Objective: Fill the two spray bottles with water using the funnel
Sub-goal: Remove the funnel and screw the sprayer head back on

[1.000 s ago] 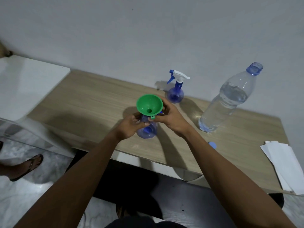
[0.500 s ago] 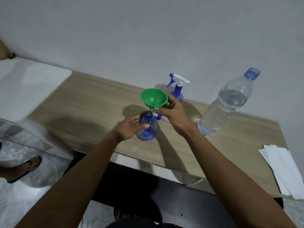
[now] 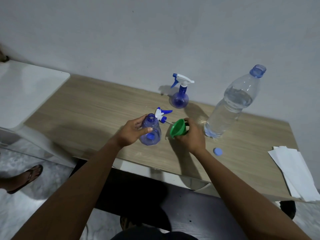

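- Now the left hand holds the open spray bottle, fingers curled round it, on the table.
- The right hand grips the green funnel, tipped sideways, just beside that bottle.
- Its spray top lies behind it.
- Farther back, spray bottle 2 stands by the wall.
- The big water bottle stands open; its blue cap lies near.

- The funnel, just beside the water bottle, is bright green all over.
- The open spray bottle, beyond the funnel from the water bottle, is see-through blue.
- The loose sprayer head behind it is white with a blue trigger.
- The capped spray bottle has a blue body and a white head.
- The water bottle is clear with a blue-tinted neck.
- The cap near its foot is light blue.
- The table under it has a pale wood grain.
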A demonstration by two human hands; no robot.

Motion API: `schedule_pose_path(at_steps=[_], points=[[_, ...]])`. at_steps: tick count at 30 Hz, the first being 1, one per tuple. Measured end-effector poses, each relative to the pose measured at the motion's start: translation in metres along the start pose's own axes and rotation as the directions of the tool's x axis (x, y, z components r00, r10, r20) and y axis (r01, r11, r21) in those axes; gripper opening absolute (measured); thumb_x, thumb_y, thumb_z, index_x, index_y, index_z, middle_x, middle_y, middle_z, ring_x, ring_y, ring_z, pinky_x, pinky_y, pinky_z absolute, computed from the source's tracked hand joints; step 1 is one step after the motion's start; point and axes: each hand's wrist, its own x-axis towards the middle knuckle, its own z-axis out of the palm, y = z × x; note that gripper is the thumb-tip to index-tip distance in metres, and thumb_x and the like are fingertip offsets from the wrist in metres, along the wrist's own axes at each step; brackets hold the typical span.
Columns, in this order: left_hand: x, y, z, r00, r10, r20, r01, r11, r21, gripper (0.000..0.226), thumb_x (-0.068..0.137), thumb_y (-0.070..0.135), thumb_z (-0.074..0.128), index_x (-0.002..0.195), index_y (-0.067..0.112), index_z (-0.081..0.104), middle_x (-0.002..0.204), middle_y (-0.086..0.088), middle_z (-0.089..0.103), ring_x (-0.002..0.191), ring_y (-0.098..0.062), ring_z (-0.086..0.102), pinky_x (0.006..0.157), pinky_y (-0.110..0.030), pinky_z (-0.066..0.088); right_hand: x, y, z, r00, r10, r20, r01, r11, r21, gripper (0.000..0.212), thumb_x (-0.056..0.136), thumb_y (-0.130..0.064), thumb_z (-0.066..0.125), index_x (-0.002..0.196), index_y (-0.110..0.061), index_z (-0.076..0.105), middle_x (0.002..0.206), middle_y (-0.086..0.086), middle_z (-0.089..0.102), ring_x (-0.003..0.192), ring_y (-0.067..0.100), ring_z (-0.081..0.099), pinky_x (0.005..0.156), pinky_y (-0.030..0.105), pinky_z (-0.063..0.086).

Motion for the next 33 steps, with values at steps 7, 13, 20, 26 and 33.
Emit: schedule_pose_path(at_steps=[7,13,20,26,33], points=[[-0.001,0.001,0.000,1.000,-0.019,-0.008,0.019,0.999,0.038,0.056,0.091,0.000,0.066,0.142,0.012,0.048,0.125,0.010,0.065,0.114,0.001,0.063,0.089,-0.014,0.050,-0.007,0.025,0.011,1.000,0.005,-0.021,-0.008,0.992,-0.128,0.078,0.063,-0.034,0.087,0.128,-0.026,0.044,0.119,0.006,0.062,0.106,0.030,0.060,0.079,0.044,0.054],[-0.001,0.002,0.001,0.999,-0.032,-0.011,0.032,0.999,0.038,0.057,0.091,-0.001,0.065,0.143,0.012,0.047,0.124,0.009,0.066,0.111,0.003,0.063,0.087,-0.013,0.050,-0.012,0.037,0.010,0.999,0.025,0.039,-0.027,0.999,0.046,0.091,0.054,-0.041,0.092,0.131,-0.029,0.043,0.121,0.002,0.061,0.108,0.021,0.059,0.086,0.039,0.055],[-0.002,0.002,0.003,0.999,-0.033,-0.015,0.034,0.999,0.029,0.058,0.091,-0.001,0.065,0.145,0.010,0.045,0.126,0.005,0.065,0.109,0.003,0.064,0.087,-0.013,0.051,-0.018,0.042,0.004,0.995,0.006,0.099,-0.021,0.987,0.157,0.100,0.056,-0.037,0.096,0.141,-0.026,0.046,0.128,0.003,0.060,0.109,0.019,0.060,0.091,0.035,0.053],[-0.002,0.003,0.003,0.999,-0.032,-0.013,0.032,0.999,0.028,0.059,0.091,0.000,0.065,0.145,0.009,0.045,0.130,0.001,0.065,0.114,-0.002,0.064,0.090,-0.015,0.052,-0.018,0.035,-0.004,0.994,-0.018,0.110,-0.008,0.974,0.226,0.099,0.058,-0.043,0.096,0.142,-0.030,0.046,0.129,-0.001,0.055,0.112,0.017,0.057,0.090,0.033,0.051],[0.000,-0.001,0.002,1.000,-0.021,-0.006,0.021,0.999,0.048,0.059,0.090,0.005,0.069,0.144,0.014,0.047,0.132,0.004,0.064,0.122,-0.008,0.061,0.095,-0.020,0.052,0.025,-0.011,-0.006,0.995,-0.039,0.092,0.013,0.963,0.268,0.050,0.080,-0.049,0.081,0.122,-0.028,0.065,0.114,-0.006,0.063,0.098,0.013,0.060,0.084,0.032,0.052]])
